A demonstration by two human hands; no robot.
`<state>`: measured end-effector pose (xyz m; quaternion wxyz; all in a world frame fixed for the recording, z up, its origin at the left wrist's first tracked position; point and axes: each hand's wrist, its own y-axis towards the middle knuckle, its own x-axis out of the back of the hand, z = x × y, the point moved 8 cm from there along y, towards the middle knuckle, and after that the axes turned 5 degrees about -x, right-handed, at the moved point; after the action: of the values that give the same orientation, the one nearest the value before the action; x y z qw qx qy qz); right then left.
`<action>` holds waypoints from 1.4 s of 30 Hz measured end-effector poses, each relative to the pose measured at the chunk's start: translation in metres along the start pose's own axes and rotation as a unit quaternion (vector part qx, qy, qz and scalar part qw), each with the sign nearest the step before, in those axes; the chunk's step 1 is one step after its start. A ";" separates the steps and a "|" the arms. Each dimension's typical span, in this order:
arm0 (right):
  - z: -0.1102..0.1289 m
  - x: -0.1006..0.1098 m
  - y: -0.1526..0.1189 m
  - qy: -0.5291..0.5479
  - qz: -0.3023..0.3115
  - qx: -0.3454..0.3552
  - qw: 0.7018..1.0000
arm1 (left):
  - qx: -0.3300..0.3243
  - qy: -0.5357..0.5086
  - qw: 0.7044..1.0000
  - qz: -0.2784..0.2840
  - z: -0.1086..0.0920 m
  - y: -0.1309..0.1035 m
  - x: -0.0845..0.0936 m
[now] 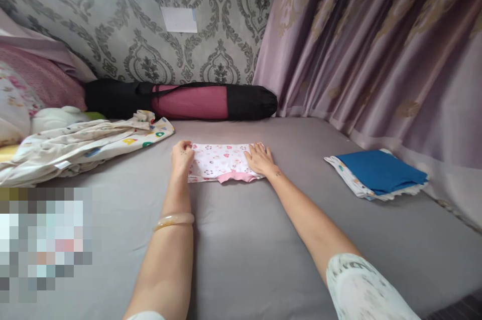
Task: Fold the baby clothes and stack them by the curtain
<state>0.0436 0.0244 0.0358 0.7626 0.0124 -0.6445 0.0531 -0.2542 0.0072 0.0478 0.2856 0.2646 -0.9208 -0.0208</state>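
A small folded garment (pixel 214 162), white with a pink-and-brown print and a pink trimmed edge at its near side, lies flat on the grey bed sheet. At its left end my left hand (pixel 183 156) is closed, fingers curled around the cloth's far corner. My right hand (pixel 259 158) rests flat over the garment's right part, its fingers stretched out and slightly apart. The fingertips of my left hand are partly hidden by the hand itself.
Folded clothes with a blue one (pixel 380 169) on top lie to the right. A crumpled patterned cloth (pixel 94 144) spreads at left, near a pixelated patch. A black and dark-pink long bag (pixel 188 101) lies along the wall; a curtain (pixel 357 44) hangs at right.
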 end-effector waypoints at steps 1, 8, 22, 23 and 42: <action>0.000 -0.002 0.001 0.003 -0.001 0.000 1.000 | -0.001 0.002 1.000 0.002 0.000 0.000 0.000; -0.001 0.000 0.004 0.024 0.027 0.003 0.999 | 0.008 0.043 0.999 0.024 -0.004 -0.005 0.000; -0.020 -0.005 0.000 0.026 0.025 -0.017 0.999 | 0.098 0.153 0.980 0.080 0.007 -0.012 0.007; -0.020 -0.006 0.002 0.027 0.020 -0.015 0.999 | 0.104 0.161 0.978 0.087 0.008 -0.013 0.007; -0.064 0.027 -0.023 0.394 0.078 -0.240 0.884 | 0.111 0.207 0.955 0.183 0.003 -0.014 0.007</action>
<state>0.1132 0.0090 0.0523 0.9267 -0.2432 -0.2833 -0.0436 -0.2543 -0.0092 0.0460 0.4379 0.1203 -0.8705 0.1898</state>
